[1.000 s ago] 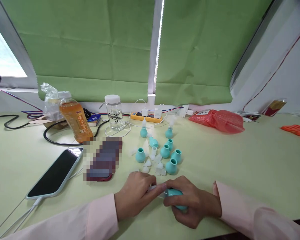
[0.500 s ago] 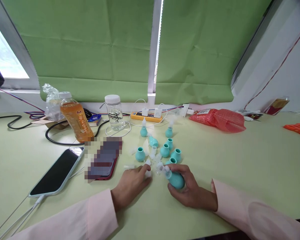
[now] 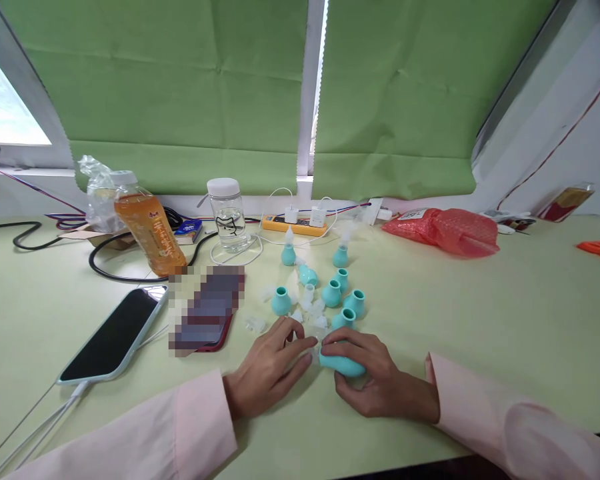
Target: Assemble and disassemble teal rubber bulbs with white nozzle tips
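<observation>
My right hand [image 3: 375, 373] is wrapped round a teal bulb [image 3: 344, 364], which lies on its side with its neck end to the left. Close beside it, my left hand [image 3: 273, 363] has its fingers bent and pressed together near the bulb's neck, over a small translucent part; what they hold is too small to make out. Beyond the hands stand several open teal bulbs [image 3: 331, 293], another [image 3: 281, 301] to their left. Small clear plastic pieces [image 3: 317, 308] lie among them. Two bulbs [image 3: 289, 255] farther back carry clear tips.
At left are a phone with a pale case [image 3: 113, 337], a pixelated phone [image 3: 210, 310], a tilted orange drink bottle [image 3: 150, 230] and cables. A clear jar [image 3: 229, 217] and a yellow power strip [image 3: 295, 225] stand at the back. Right of them lies red bubble wrap [image 3: 443, 230].
The bulb in my right hand has turned more level and shifted slightly left. My left hand has moved right, towards its neck. The view has tilted down slightly.
</observation>
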Tool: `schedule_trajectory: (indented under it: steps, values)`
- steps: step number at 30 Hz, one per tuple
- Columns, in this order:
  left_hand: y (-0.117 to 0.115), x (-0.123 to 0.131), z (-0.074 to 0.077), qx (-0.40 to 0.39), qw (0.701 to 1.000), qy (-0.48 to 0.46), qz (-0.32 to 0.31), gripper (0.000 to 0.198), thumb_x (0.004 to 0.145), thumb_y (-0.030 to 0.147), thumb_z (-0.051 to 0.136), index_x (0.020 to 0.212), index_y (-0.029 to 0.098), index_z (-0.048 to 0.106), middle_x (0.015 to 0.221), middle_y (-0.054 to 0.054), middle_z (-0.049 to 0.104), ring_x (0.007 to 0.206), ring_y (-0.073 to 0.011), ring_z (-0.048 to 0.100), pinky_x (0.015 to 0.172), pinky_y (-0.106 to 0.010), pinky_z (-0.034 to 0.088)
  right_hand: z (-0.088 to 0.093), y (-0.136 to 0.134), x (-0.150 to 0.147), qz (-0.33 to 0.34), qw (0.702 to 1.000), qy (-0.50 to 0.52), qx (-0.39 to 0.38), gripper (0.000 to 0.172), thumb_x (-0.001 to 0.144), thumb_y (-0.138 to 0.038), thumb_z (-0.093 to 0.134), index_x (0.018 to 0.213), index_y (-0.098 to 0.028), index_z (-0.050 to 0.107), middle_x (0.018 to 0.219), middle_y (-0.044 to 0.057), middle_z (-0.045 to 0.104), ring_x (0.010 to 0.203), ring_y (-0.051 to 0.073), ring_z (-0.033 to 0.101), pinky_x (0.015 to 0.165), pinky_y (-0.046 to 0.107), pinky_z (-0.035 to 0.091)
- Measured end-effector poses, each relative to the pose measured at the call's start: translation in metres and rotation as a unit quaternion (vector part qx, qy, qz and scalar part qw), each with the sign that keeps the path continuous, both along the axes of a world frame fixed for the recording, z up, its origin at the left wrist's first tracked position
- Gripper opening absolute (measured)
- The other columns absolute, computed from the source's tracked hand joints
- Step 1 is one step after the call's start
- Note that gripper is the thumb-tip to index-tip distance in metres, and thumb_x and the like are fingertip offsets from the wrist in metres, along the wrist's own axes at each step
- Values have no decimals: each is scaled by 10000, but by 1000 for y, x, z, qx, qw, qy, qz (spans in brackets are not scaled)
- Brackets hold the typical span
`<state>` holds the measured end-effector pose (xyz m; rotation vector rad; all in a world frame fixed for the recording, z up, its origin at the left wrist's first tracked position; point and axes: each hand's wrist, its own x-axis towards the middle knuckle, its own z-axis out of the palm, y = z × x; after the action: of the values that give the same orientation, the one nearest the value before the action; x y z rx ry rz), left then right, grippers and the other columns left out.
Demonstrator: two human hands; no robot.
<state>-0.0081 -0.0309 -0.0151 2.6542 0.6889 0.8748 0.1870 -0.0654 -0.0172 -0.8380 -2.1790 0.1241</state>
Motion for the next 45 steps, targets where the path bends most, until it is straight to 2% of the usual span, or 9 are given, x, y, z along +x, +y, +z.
schedule_trajectory:
  steps: [10, 17, 21, 25, 28, 34, 39, 42, 45]
  values:
    - [5, 4, -6, -9, 997, -74, -31, 138, 788, 145, 467, 787, 144, 605, 772, -57, 505, 756, -136, 425, 647, -263, 402, -5, -1, 2, -3, 997, -48, 67, 330, 577, -60, 445, 870, -207, 485, 835, 43, 555, 719, 155, 541, 606, 280, 433]
    - [9, 0, 7, -51, 996, 14, -74, 130, 791, 169, 467, 776, 161, 595, 793, -39, 530, 819, -145, 415, 705, -264, 399, -4, 1, 3, 19, 990, -86, 107, 262, 558, -70, 432, 772, -193, 517, 744, 33, 562, 595, 131, 486, 518, 259, 390]
    - [7, 3, 11, -4, 996, 72, -47, 144, 809, 165, 429, 767, 153, 566, 788, -47, 514, 832, -167, 398, 674, -267, 400, -4, 1, 3, 31, 984, -102, 144, 235, 574, -53, 441, 753, -182, 521, 733, 30, 569, 578, 126, 464, 515, 257, 377]
    - [4, 8, 7, 82, 988, 126, -45, 168, 832, 146, 365, 773, 123, 521, 780, -64, 489, 807, -181, 378, 685, -300, 389, -6, 1, 3, 36, 982, -96, 156, 206, 580, -47, 443, 718, -183, 511, 700, 19, 558, 556, 114, 441, 509, 248, 367]
    - [3, 10, 0, 111, 983, 142, -48, 168, 838, 134, 331, 782, 119, 489, 776, -62, 475, 783, -179, 370, 698, -321, 378, -8, 1, 1, 28, 987, -61, 146, 207, 570, -62, 436, 720, -187, 503, 694, 19, 539, 568, 114, 457, 508, 240, 367]
    - [0, 9, -8, 97, 988, 118, -9, 139, 829, 106, 319, 814, 115, 458, 794, -65, 473, 779, -178, 367, 681, -325, 373, -3, -2, -2, -32, 997, -21, 73, 225, 515, -86, 405, 700, -187, 481, 700, 11, 518, 563, 113, 499, 511, 240, 353]
    - [-1, 10, -8, 88, 993, 80, 24, 145, 828, 106, 317, 817, 115, 462, 776, -65, 483, 764, -177, 363, 679, -329, 376, 4, -4, -4, -51, 998, 5, 41, 256, 498, -80, 392, 718, -186, 469, 676, 8, 505, 604, 131, 523, 505, 239, 347]
    - [-2, 10, -4, 61, 996, 70, 11, 153, 830, 124, 319, 836, 120, 473, 791, -66, 483, 772, -174, 369, 705, -334, 381, 5, -5, -4, -43, 999, 8, 31, 260, 500, -78, 398, 726, -186, 471, 677, 9, 506, 612, 131, 524, 500, 232, 354]
    - [-3, 7, 2, 29, 997, 72, -8, 216, 820, 174, 359, 1012, 117, 441, 917, -90, 470, 845, -190, 370, 767, -361, 375, 5, -5, -3, -43, 998, 3, 43, 276, 506, -76, 403, 748, -187, 475, 714, 17, 522, 654, 140, 535, 530, 241, 367]
